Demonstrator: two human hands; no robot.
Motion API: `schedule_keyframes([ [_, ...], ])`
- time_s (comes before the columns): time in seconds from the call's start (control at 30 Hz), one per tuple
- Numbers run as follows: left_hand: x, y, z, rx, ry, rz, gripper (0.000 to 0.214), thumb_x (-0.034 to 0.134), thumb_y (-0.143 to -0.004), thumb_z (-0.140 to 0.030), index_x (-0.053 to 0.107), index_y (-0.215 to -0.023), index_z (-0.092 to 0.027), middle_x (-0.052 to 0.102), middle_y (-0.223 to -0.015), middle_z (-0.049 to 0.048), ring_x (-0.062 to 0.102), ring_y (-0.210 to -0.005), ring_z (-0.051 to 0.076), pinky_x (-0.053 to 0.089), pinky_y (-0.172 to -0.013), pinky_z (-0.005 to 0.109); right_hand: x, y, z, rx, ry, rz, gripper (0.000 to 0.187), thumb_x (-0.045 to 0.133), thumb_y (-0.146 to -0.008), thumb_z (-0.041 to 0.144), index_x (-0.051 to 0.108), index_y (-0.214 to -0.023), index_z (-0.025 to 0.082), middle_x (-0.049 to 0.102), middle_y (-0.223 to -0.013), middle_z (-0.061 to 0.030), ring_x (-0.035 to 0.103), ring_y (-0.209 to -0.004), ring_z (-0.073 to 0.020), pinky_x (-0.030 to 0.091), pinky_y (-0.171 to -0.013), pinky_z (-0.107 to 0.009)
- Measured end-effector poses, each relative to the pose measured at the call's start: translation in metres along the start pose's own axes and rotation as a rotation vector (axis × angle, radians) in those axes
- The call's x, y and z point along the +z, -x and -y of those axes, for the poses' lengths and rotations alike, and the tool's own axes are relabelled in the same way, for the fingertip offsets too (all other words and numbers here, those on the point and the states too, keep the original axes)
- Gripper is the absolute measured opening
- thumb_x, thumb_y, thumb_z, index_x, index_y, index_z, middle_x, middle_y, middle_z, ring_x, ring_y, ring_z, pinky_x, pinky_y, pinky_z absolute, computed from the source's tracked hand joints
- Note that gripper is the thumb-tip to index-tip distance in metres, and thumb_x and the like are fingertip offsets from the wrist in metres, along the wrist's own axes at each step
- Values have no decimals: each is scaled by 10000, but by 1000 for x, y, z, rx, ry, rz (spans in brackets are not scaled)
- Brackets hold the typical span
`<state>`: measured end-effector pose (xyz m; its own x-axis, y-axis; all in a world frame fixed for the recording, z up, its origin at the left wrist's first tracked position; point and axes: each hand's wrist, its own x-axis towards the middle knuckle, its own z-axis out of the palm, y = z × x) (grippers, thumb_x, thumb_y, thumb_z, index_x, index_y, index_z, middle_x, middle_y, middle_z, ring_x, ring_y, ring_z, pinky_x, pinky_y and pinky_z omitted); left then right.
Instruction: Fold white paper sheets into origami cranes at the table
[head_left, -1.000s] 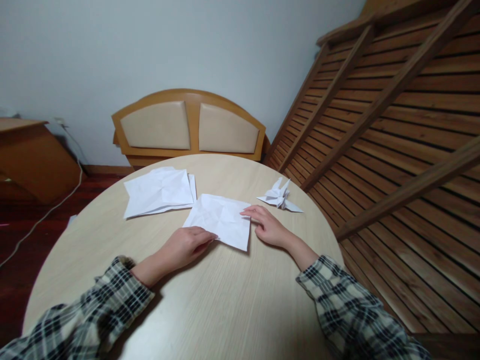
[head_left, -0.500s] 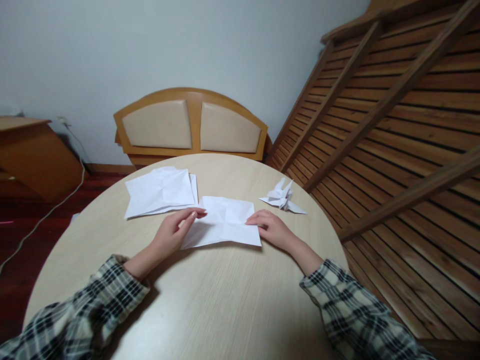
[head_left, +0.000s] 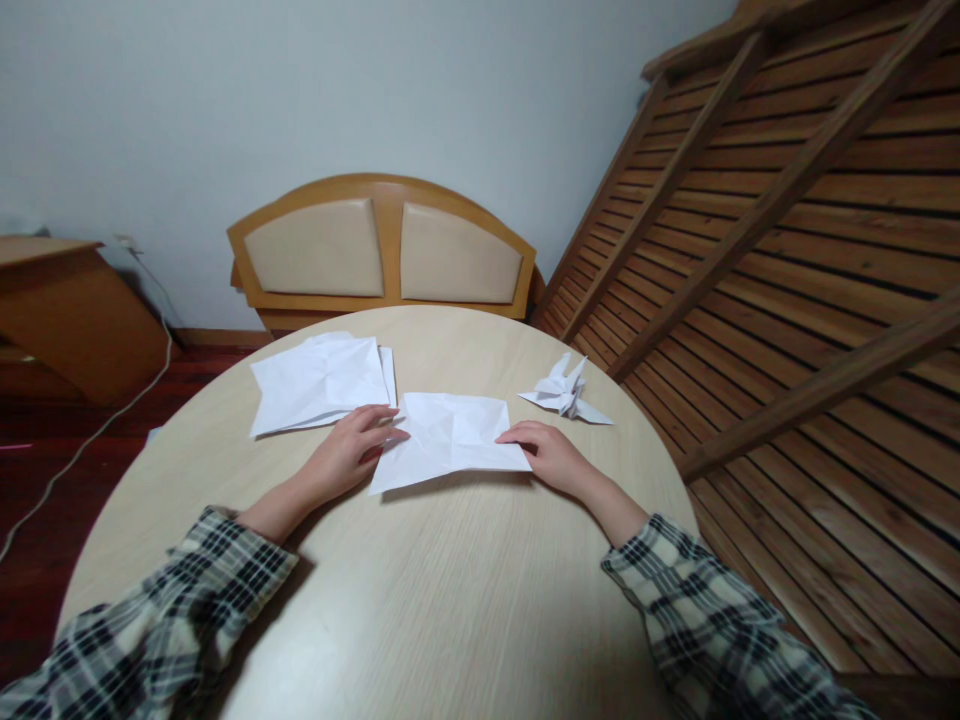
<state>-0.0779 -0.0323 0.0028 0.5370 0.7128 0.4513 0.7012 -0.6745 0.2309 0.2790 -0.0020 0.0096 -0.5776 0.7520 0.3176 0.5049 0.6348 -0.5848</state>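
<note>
A creased white sheet of paper [head_left: 442,425] lies in front of me, its near edge raised off the table. My right hand [head_left: 553,456] grips the right edge, fingers on top and the thumb out of sight beneath. At the opposite edge is my left hand [head_left: 354,448], its fingers spread and their tips over the paper's margin; the thumb is hard to make out. Close behind that hand sits a stack of creased white sheets [head_left: 322,380]. A folded white paper crane [head_left: 564,388] rests beyond my right hand.
Everything lies on a round, pale wooden table [head_left: 405,600]. Past its far edge stands a headboard [head_left: 391,240] with two cream panels. Wooden slats [head_left: 787,300] lean along the right side. A desk [head_left: 67,310] and a white cable [head_left: 97,420] are at left.
My left hand has shifted slightly left, its fingers spreading from a near pinch. The sheet's near right corner has risen with my right hand. The stack and crane have stayed put.
</note>
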Motion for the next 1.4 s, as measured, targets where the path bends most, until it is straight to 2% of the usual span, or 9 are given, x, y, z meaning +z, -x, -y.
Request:
schedule_keyframes([
  [0.17,-2,1,7,44,6,-14,251,548,-935,-212,728,-1090,-293,602,-1270,96,521,-1183,288,480,-947,527,-1,0,0,10,5,12,243,574,-835,81,755,-928,214,744,-962,-57,683,-896,-201,516,-822,-341],
  [0.43,0,0,9,41,41,-25,262,521,-971,-368,740,-926,-232,656,-1166,89,557,-1099,266,487,-941,500,-3,0,5,36,86,20,146,585,-894,171,726,-857,176,698,-870,-72,633,-837,-200,490,-793,-337],
  [0.6,-4,-3,0,0,46,14,289,462,-998,-342,716,-991,-205,663,-1062,84,565,-1010,241,482,-923,446,-4,0,6,78,82,17,388,516,-968,368,631,-650,179,640,-757,-63,599,-751,-184,477,-731,-327],
  [0.7,-5,-3,-2,-24,56,5,346,432,-1004,-337,712,-862,-189,652,-1057,86,563,-1005,239,473,-923,428,-4,0,7,38,49,5,447,465,-987,431,596,-635,190,635,-767,-64,602,-799,-192,466,-752,-330],
  [0.8,-4,-3,-2,-43,57,3,383,442,-997,-344,685,-754,-176,641,-1031,89,563,-981,236,471,-902,414,-4,-1,9,29,58,4,486,436,-992,469,564,-611,195,605,-712,-51,585,-764,-190,449,-730,-326],
  [1.07,-1,-3,0,-86,44,-11,390,495,-966,-377,668,-678,-177,641,-1006,85,569,-950,233,471,-869,419,-1,-1,-1,101,182,-46,506,520,-957,419,429,-509,201,465,-561,5,503,-641,-167,376,-668,-310],
  [1.3,-2,-2,-1,-126,-81,-33,321,589,-906,-419,645,-696,-183,618,-942,79,548,-872,233,455,-794,403,0,-1,-2,115,194,-35,473,563,-922,401,410,-522,198,487,-579,6,496,-644,-160,358,-660,-294],
  [1.4,0,-2,-2,-165,-105,-62,267,621,-877,-432,635,-775,-186,592,-903,75,521,-842,236,455,-768,391,1,-2,-3,116,222,-20,459,606,-900,365,410,-522,195,484,-577,10,488,-647,-161,352,-670,-295],
])
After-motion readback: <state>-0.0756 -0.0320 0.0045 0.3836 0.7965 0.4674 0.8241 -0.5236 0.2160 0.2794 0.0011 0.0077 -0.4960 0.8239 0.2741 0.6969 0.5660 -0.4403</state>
